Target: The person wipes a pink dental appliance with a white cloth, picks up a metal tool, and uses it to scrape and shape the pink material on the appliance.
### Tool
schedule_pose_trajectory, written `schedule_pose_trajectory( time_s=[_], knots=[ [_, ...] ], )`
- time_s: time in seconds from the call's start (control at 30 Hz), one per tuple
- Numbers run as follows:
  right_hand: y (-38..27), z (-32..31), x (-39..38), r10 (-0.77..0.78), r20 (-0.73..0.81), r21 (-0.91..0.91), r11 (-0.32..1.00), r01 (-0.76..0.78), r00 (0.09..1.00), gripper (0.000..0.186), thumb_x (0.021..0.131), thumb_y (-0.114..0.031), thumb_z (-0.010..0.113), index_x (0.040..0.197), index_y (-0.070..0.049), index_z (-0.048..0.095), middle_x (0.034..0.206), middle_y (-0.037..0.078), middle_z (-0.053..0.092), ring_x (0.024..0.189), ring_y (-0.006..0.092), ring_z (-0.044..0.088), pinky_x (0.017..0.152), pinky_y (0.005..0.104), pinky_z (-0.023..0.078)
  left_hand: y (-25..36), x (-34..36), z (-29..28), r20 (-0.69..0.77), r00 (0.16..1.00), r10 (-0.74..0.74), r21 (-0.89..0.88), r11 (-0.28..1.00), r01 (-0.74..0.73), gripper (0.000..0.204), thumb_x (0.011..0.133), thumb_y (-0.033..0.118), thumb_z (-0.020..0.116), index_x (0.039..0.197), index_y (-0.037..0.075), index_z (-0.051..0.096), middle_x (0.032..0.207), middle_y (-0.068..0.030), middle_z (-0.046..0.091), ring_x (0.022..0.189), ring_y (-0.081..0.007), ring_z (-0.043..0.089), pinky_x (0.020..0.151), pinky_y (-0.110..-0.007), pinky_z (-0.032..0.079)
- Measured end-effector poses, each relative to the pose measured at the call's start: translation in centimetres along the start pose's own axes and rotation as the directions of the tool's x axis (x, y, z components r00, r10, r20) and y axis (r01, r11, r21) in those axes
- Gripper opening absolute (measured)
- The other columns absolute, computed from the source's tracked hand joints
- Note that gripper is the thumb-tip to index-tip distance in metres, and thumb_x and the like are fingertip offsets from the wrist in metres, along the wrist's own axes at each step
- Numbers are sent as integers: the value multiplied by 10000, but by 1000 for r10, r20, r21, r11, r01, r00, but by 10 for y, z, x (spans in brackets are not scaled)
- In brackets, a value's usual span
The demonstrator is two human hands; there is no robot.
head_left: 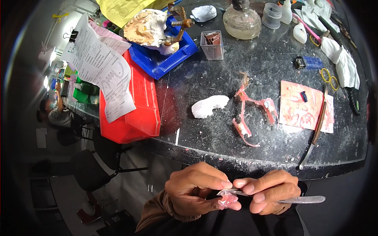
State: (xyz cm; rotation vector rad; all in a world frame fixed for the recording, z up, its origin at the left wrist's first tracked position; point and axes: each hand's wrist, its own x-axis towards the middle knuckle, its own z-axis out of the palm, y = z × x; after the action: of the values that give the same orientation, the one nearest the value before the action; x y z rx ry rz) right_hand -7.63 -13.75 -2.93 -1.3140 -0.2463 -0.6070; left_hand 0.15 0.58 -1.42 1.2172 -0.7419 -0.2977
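My left hand [195, 185] pinches a small pink piece [227, 201] between thumb and fingers, just off the table's near edge; my right hand [275, 190] grips a slim metal tool [305, 200], its tip at the piece's upper edge. I judge this to be scraping or shaping; next calls for light, steady strokes. The piece looks glossy and lumpy. On the dusty black table [271, 152] lie a chalky, curved white lump [208, 106] and a spindly pink branched frame [243, 100].

Dark workbench [197, 137] over a grey floor [132, 183]
On the left stands a black chair [90, 173]; far left, a bright light [46, 82] glows.
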Motion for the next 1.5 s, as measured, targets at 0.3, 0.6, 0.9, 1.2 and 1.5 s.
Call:
schedule_pose_trajectory(
  time_s=[0.3,0.6,0.9,1.2,1.5],
  knots=[
    [-4,0,8,23,69,-70,997,-19,997,155,735,-104,620,749,-25,487,746,146,563,709,262,618,586,267,540,-1,-5,-4,-18,1000,-18,78,997,20,291,587,21,737,824,-30,577,724,-124,560,552,-72,529,407,-155,401],
    [4,1,0,-33,38,-103,994,37,999,169,705,-70,648,750,-24,492,787,153,575,643,256,622,446,237,517,1,-5,-4,-12,998,-54,144,988,55,296,557,39,759,795,-12,590,709,-107,560,508,-49,489,383,-148,364],
    [11,-1,-1,-145,31,-26,989,146,989,165,701,-87,656,747,-9,518,804,155,572,623,287,619,377,220,500,-2,-5,-2,-27,998,-55,144,988,58,333,529,39,775,802,-7,590,694,-105,566,522,-54,506,370,-148,353],
    [14,-6,-2,-198,93,-13,980,200,976,202,695,-104,659,810,9,538,842,192,563,692,318,610,459,253,535,2,1,-1,2,997,-84,131,988,83,345,538,36,773,823,-16,586,709,-123,580,550,-70,537,402,-151,376],
    [13,-4,1,-245,80,-44,968,249,966,189,685,-85,666,783,28,550,811,203,570,673,298,616,475,253,536,6,2,-2,31,991,-127,159,980,121,360,526,45,781,822,-15,585,703,-132,584,561,-79,549,406,-155,384]
  ],
)
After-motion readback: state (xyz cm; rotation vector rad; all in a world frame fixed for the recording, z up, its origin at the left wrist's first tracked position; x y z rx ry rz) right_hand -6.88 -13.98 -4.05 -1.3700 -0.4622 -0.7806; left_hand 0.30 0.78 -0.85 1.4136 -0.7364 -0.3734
